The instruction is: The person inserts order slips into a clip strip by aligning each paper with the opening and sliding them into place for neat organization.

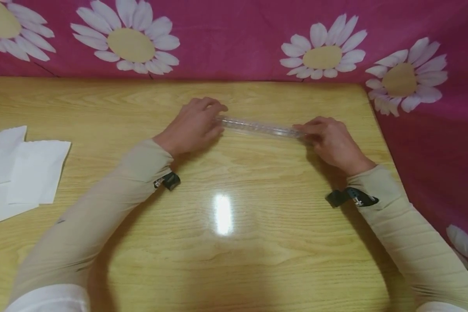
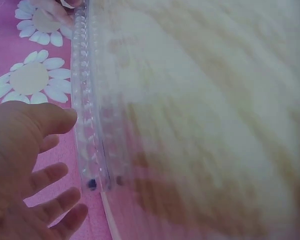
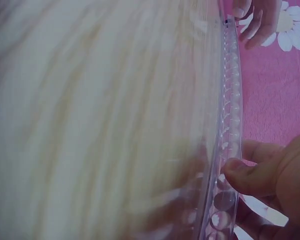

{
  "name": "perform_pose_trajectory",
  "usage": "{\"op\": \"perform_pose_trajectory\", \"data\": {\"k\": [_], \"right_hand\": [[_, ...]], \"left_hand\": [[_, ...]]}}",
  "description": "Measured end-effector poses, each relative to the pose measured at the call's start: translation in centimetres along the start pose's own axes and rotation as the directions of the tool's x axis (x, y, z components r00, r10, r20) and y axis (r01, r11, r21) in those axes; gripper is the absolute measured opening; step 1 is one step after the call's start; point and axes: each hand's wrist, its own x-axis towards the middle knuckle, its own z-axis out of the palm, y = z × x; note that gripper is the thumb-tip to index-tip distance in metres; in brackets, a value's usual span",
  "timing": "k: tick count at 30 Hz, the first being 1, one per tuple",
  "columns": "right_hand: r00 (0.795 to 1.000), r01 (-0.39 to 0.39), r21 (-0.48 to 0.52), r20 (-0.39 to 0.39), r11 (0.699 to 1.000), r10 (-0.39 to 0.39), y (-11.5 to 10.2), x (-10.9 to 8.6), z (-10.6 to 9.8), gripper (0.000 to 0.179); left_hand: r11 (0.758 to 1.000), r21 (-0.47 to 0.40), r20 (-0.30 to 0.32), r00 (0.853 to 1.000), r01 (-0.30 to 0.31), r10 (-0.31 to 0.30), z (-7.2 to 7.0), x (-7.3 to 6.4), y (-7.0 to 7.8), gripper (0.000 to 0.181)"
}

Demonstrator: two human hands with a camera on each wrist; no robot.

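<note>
The right hand (image 1: 333, 141) pinches the right end of a clear plastic strip (image 1: 259, 127) between thumb and fingers; the left hand (image 1: 195, 125) is loosely spread at the other end, its thumb against or just short of the edge, with nothing plainly gripped. The strip runs left to right between them, toward the far side of the table (image 1: 257, 260); whether it lies flat on the wood or hangs just above, I cannot tell.

With only one end firmly held, the strip could swing or tip if the right fingers slackened or twisted. It looks thin and slick, so a hard squeeze might bow it, and a careless push from the left thumb could slide it askew.

The table has a glossy, pale wood grain and a rounded far right corner. Deep pink cloth (image 1: 226, 39) with big white flowers stands past its far edge and down the right side. Beige sleeves (image 1: 101, 208) cover both forearms, white sheets of paper (image 1: 39, 173) overlap at the left, and dark straps (image 1: 351, 198) circle the wrists. Smallest is a dark spot (image 2: 92, 184) at the strip's left end.
</note>
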Motion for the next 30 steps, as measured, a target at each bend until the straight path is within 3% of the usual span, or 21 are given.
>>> {"op": "perform_pose_trajectory", "data": {"k": [5, 10, 16, 23, 30], "right_hand": [[1.0, 0.025, 0.012, 0.001, 1.0, -0.025, -0.5, 0.3, 0.2, 0.05], [0.995, 0.1, 0.016, 0.023, 0.995, -0.101, -1.3, 1.0, 0.6, 0.047], [0.99, 0.134, -0.019, 0.049, 0.991, -0.133, -1.9, 1.8, 0.9, 0.046], [0.987, 0.132, -0.036, 0.092, 0.991, -0.128, -2.7, 2.6, 1.3, 0.043], [0.98, 0.182, -0.051, 0.088, 0.982, -0.177, -2.6, 2.9, 1.1, 0.041]], "left_hand": [[1.0, -0.001, 0.006, 1.0, -0.009, 0.009, 0.1, 0.2, 0.1, 0.048], [1.0, 0.001, 0.037, 0.999, -0.005, 0.005, 0.0, -0.4, 0.0, 0.041], [0.999, 0.032, 0.011, 0.999, -0.041, 0.041, -0.2, -1.0, -0.5, 0.032], [0.999, 0.012, 0.05, 0.998, 0.042, -0.042, -0.8, -2.2, -1.1, 0.029], [0.997, 0.031, 0.048, 0.996, 0.074, -0.075, -1.3, -3.1, -1.6, 0.026]]}}
